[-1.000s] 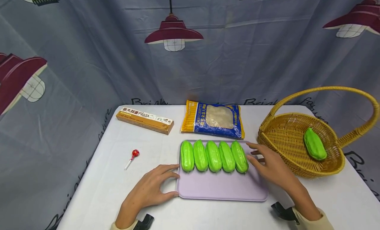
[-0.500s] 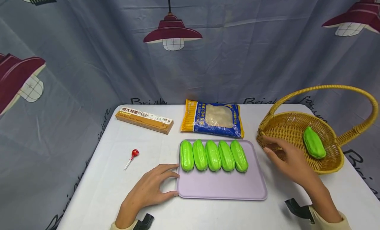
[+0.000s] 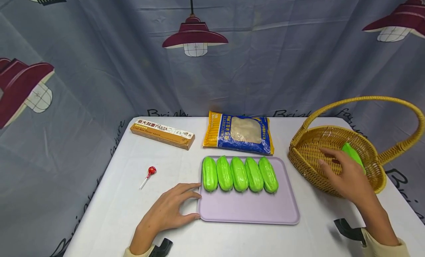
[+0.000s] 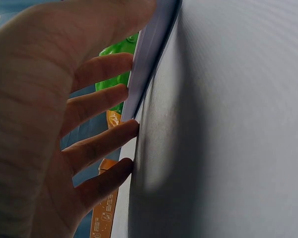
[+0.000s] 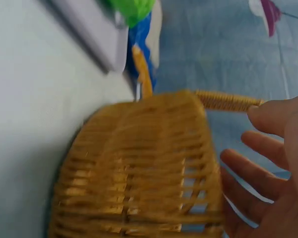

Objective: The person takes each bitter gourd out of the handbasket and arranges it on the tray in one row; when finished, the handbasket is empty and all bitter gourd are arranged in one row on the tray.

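Observation:
My left hand (image 3: 170,207) rests at the left edge of a lilac tray (image 3: 249,211), fingers spread and thumb at its near corner. In the left wrist view, fingertips (image 4: 126,129) reach the tray's side. Several glossy, bright green, long ridged vegetables (image 3: 239,174) lie in a row on the tray. Over the near side of a wicker basket (image 3: 302,170), my right hand (image 3: 348,176) hovers with nothing in its grasp. One similar green vegetable (image 3: 352,153) lies inside, partly hidden behind that hand. In the right wrist view the loosely spread hand (image 5: 273,173) is beside the basket wall (image 5: 149,163).
A blue and yellow pasta bag (image 3: 240,133) lies behind the tray. At the back left is a pasta box (image 3: 162,134), with a red lollipop (image 3: 151,171) nearer on the white table (image 3: 113,212). The basket's tall handle (image 3: 365,98) arches above it.
My right hand has left the tray's right side and moved right, over the basket. My left hand has stayed at the tray's edge, and the vegetables have not moved.

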Tool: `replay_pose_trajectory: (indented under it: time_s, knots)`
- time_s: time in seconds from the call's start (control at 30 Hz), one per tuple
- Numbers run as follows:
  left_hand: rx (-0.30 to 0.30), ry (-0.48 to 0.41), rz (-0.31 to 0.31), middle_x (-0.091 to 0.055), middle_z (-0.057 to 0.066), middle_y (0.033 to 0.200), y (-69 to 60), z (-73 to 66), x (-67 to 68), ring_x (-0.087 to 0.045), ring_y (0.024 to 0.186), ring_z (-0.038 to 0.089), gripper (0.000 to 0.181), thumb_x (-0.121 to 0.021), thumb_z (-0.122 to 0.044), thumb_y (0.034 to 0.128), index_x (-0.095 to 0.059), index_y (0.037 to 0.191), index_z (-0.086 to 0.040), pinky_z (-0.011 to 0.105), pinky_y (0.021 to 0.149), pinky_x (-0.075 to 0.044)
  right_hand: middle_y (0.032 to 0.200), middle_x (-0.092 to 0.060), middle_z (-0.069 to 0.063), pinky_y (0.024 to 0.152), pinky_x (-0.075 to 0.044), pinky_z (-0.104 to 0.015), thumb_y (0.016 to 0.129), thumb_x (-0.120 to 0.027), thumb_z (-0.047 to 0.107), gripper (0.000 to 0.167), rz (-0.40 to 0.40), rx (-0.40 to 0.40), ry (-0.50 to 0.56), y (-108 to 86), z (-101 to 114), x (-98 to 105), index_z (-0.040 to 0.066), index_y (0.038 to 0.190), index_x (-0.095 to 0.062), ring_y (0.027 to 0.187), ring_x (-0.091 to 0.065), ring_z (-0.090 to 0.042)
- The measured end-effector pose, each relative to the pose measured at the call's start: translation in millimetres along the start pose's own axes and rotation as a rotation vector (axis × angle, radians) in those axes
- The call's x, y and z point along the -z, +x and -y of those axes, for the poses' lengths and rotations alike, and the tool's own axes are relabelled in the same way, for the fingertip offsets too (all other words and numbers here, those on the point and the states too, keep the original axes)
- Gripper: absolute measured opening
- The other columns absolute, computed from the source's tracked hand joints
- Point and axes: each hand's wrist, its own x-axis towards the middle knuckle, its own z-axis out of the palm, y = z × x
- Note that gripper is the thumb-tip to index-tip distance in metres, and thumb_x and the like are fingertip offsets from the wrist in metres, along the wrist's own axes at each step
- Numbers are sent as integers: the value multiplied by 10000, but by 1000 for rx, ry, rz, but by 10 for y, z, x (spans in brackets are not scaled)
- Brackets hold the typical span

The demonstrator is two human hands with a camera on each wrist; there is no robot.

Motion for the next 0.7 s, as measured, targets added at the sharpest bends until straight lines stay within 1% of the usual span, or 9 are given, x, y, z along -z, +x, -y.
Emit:
replay_pose_trajectory:
  time_s: [0.07, 0.1, 0.13, 0.27, 0.37, 0.43, 0.5, 0.6, 0.7]
  knots:
    - [2, 2, 3, -600, -99, 1549, 2, 0, -2, -573, 1403, 116, 462, -905, -510, 842, -766, 1236, -313, 393, 1128, -535, 1390, -580, -365, 1076, -431, -731, 1054, -700, 189, 497, 22, -33, -28, 17, -71, 12, -34, 1478, -568, 1264, -518, -605]
    - [4, 3, 4, -600, -99, 1549, 2, -1, -2, -573, 1404, 116, 461, -904, -511, 843, -766, 1236, -313, 394, 1128, -535, 1400, -556, -388, 989, -383, -832, 1060, -689, 204, 512, 36, -50, -43, 29, -107, 19, -45, 1487, -553, 1281, -490, -634]
    - [7, 3, 6, -600, -99, 1549, 2, -2, -1, -572, 1405, 116, 460, -902, -513, 844, -767, 1237, -314, 395, 1127, -536, 1412, -533, -407, 991, -371, -848, 1062, -685, 221, 532, 49, -66, -63, 42, -145, 28, -48, 1498, -539, 1295, -467, -656]
    - [2, 12, -1, -605, -95, 1543, -1, -4, 2, -579, 1398, 124, 460, -904, -516, 842, -769, 1231, -310, 401, 1118, -543, 1465, -451, -456, 1050, -315, -869, 1073, -658, 255, 580, 68, -119, -120, 99, -298, 49, -63, 1527, -489, 1344, -395, -693]
    - [-2, 19, -5, -606, -98, 1541, -2, 1, -1, -581, 1398, 123, 462, -904, -521, 840, -769, 1229, -312, 398, 1118, -543, 1489, -414, -467, 1060, -309, -866, 1080, -637, 263, 589, 64, -154, -137, 131, -380, 70, -74, 1533, -470, 1347, -377, -698]
    - [-1, 18, -3, -602, -103, 1544, -1, 4, -1, -576, 1403, 121, 463, -901, -525, 843, -768, 1231, -312, 395, 1125, -538, 1474, -416, -464, 1013, -363, -848, 1080, -632, 263, 584, 58, -166, -150, 143, -422, 78, -82, 1523, -473, 1321, -393, -682]
    - [3, 18, 1, -597, -109, 1547, 0, 7, -2, -571, 1409, 118, 463, -899, -528, 844, -767, 1234, -315, 392, 1130, -535, 1445, -431, -462, 924, -409, -818, 1077, -633, 258, 574, 54, -166, -166, 155, -460, 83, -92, 1506, -483, 1276, -416, -665]
    - [6, 11, 4, -594, -109, 1551, 3, 7, 0, -570, 1411, 121, 463, -900, -522, 845, -767, 1237, -314, 393, 1135, -530, 1403, -449, -460, 827, -430, -765, 1074, -636, 253, 565, 44, -166, -187, 172, -510, 81, -116, 1478, -496, 1227, -434, -635]
    - [4, 7, 3, -597, -105, 1549, 6, 4, -1, -573, 1408, 125, 462, -902, -517, 843, -767, 1236, -315, 396, 1136, -530, 1396, -450, -467, 831, -430, -769, 1079, -628, 275, 575, 38, -184, -199, 189, -553, 77, -133, 1462, -496, 1223, -436, -641]
